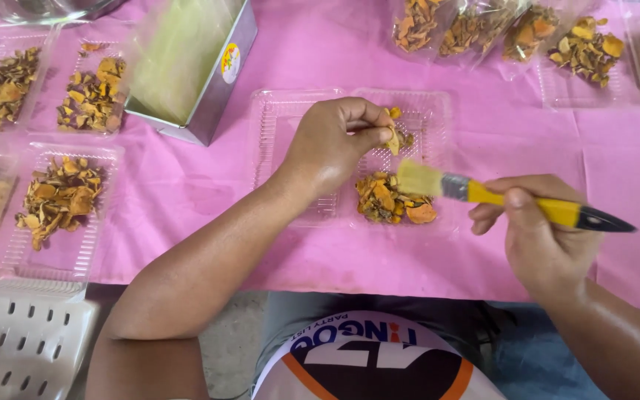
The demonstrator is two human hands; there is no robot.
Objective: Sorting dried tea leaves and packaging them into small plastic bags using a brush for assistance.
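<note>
My left hand [331,144] pinches a small dried orange slice [393,137] above an open clear plastic clamshell tray [283,126] on the pink tablecloth. A pile of dried orange-yellow slices [390,201] lies in the tray's right half, just below the held piece. My right hand [538,233] grips a paintbrush with a yellow handle [527,204], a black end and pale bristles [418,178]. The bristles hover over the pile, close to the held slice.
Several clear trays filled with dried slices [57,196] sit at the left, and more filled trays and bags [579,44] line the top right. An open metal tin [212,96] stands at the upper left. A white perforated plastic surface [24,348] is at the lower left.
</note>
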